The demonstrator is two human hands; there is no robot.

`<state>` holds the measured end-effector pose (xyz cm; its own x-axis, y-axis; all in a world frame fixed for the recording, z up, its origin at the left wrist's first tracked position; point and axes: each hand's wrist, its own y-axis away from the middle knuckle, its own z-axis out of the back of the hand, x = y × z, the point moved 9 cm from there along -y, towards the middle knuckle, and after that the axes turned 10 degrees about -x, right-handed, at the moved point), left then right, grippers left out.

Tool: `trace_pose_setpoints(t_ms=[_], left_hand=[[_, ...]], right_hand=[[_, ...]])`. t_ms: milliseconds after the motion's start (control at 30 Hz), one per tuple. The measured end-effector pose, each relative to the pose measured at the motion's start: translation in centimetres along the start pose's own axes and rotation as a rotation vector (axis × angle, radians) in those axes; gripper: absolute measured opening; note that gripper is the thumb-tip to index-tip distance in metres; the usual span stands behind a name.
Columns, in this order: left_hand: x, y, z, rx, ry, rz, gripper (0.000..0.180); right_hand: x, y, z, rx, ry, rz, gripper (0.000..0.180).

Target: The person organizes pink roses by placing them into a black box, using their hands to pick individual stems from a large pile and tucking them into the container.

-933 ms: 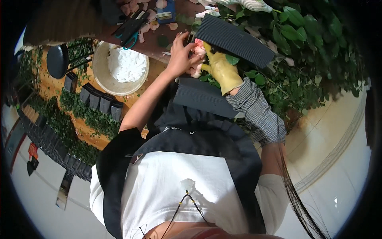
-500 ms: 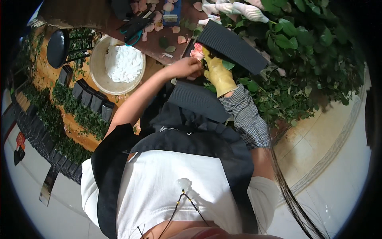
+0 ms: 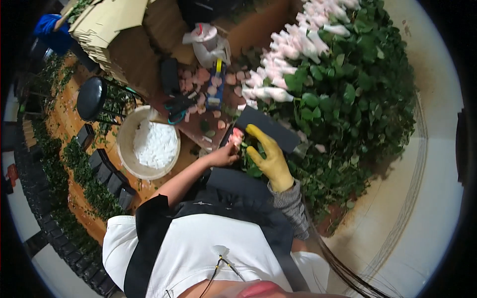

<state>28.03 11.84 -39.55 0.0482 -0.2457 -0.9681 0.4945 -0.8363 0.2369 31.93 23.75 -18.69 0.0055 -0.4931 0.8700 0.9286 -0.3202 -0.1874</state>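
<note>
My bare left hand (image 3: pixel 223 155) pinches the head of a pink rose (image 3: pixel 237 135) just in front of my chest. My right hand (image 3: pixel 271 159), in a yellow glove, sits right beside it, with the thumb against the rose's leafy stem (image 3: pixel 250 168) and the index finger stretched upward. A black flat board (image 3: pixel 271 130) lies just behind both hands. Loose pink petals (image 3: pixel 208 84) are scattered over the brown table (image 3: pixel 198 130) beyond it.
A white bucket (image 3: pixel 130 164) of white pieces stands to the left, beside a black stool (image 3: pixel 92 97). Wrapped pink roses (image 3: pixel 293 54) and a heap of green leaves (image 3: pixel 357 99) fill the right. Cardboard boxes (image 3: pixel 109 22), a white bag (image 3: pixel 206 42) and black trays (image 3: pixel 107 174) are around.
My view has swung so the table top and rose bunch show more. Both hands stay together at the rose, and the glove's index finger has straightened.
</note>
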Motion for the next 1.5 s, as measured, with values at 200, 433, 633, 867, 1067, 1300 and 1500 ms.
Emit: trace_pose_setpoints(t_ms=[200, 433, 633, 867, 1067, 1300, 1500], left_hand=[[1.6, -0.7, -0.5, 0.100, -0.087, -0.001, 0.034], [1.3, -0.9, -1.7, 0.184, -0.136, 0.087, 0.040], [0.8, -0.6, -2.0, 0.189, -0.146, 0.090, 0.042], [-0.6, -0.9, -1.9, 0.053, -0.139, -0.089, 0.037], [0.2, -0.8, -2.0, 0.039, -0.138, -0.017, 0.044], [0.8, -1.4, -2.0, 0.132, -0.221, 0.060, 0.041], [-0.8, -0.5, 0.0, -0.019, -0.188, -0.034, 0.039]], right_hand=[[-2.9, -3.4, -0.6, 0.066, 0.883, -0.132, 0.037], [5.4, -10.4, -0.5, 0.312, 0.258, -0.042, 0.073], [16.1, -37.4, -2.6, -0.341, 0.207, 0.339, 0.069], [6.7, -52.0, -5.0, -0.465, 0.665, -0.401, 0.099], [2.4, -53.5, 5.2, -0.318, 0.611, -0.232, 0.046], [16.4, -31.8, 13.0, -0.218, 0.167, -0.110, 0.042], [9.7, -4.3, 18.5, -0.661, -0.039, -0.242, 0.030]])
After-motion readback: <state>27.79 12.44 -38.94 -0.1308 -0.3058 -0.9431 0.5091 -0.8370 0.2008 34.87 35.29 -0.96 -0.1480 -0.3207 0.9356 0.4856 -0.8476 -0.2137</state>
